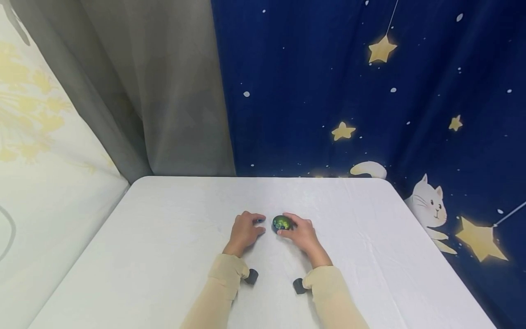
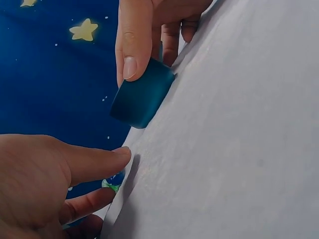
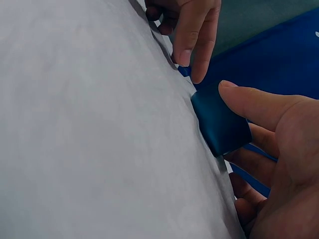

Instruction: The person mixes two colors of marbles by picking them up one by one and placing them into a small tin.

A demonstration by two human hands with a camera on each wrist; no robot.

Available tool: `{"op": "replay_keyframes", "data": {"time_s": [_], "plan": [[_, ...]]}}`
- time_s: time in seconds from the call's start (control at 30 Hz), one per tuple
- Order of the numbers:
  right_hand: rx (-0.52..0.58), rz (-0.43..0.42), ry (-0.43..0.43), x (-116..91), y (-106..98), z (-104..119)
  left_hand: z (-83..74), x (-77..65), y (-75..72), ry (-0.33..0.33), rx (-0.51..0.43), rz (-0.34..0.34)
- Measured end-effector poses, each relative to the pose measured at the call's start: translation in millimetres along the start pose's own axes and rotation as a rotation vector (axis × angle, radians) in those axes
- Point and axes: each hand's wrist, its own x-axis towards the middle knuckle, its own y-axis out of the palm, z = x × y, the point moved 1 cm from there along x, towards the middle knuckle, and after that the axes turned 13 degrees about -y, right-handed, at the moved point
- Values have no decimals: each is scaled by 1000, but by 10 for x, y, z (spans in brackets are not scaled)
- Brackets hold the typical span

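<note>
My right hand [image 1: 302, 233] holds a short, round, tin-like thing [image 1: 281, 222] by its sides, just above or on the table. Its top is glossy green with a dark pattern. Smooth dark teal walls [image 3: 222, 122] show in the right wrist view, with the thumb against them. To the left, my left hand [image 1: 245, 232] has its thumb and fingers spread apart near the cloth. A small blue thing [image 1: 260, 221] shows between them; a green-and-white bit of it [image 2: 110, 185] peeks out behind the thumb in the left wrist view. The fingers hide most of it, so its kind is unclear.
A white cloth covers the table [image 1: 164, 256], which has rounded far corners. Behind it hang a grey curtain [image 1: 181, 91] and a dark blue one [image 1: 296, 91] with stars and a cat. Black wrist devices [image 1: 251, 276] sit by both beige cuffs.
</note>
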Motion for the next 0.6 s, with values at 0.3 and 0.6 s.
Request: {"op": "replay_keyframes", "data": {"time_s": [0.3,0.6], "plan": [[-9,1,18,16,11,1,19,32,16,-16,-14,-7],[-3,6,40,11,41,-20,22,8,-22,-4,-34,-17]]}}
